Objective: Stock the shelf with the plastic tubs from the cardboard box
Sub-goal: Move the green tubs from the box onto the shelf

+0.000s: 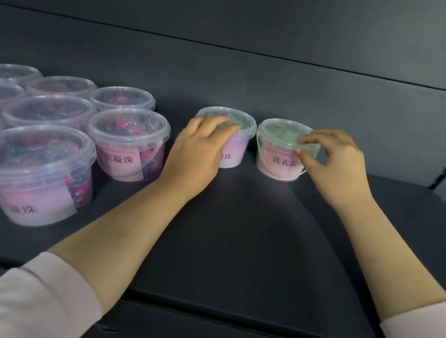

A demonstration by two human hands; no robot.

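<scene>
Sleeves: pale pink cuffs [28, 304] pushed back on both forearms, nearest the camera, at the front lip of the shelf [247, 245].
Shelf: dark, matte board with a dark back panel; the middle of the board, between the two forearms, is bare.
Nearest tub: a clear lidded tub [29, 173] with a pink label stands at the shelf's left front, ahead of the others in its group.
Tub group: further clear tubs [50, 109] with pink and blue contents stand in close rows on the left side of the shelf, running back toward the rear panel; the rightmost of them [129, 143] shows printed characters on its label.
Left hand: the left hand [198, 150] lies over the near rim and lid of the left green-lidded tub [232, 141], fingers curled onto the lid, holding it from the top and side.
Right hand: the right hand [335, 169] pinches the right edge of the right green-lidded tub [280, 148], thumb low on the wall and fingertips [306, 139] on the lid rim.
Task tubs: both stand upright on the shelf toward its back, right of the tub group and well apart from it; the two are just beside each other, and I cannot tell whether their rims touch.
Contents: green shows through both lids; each carries a pink label with dark characters.
</scene>
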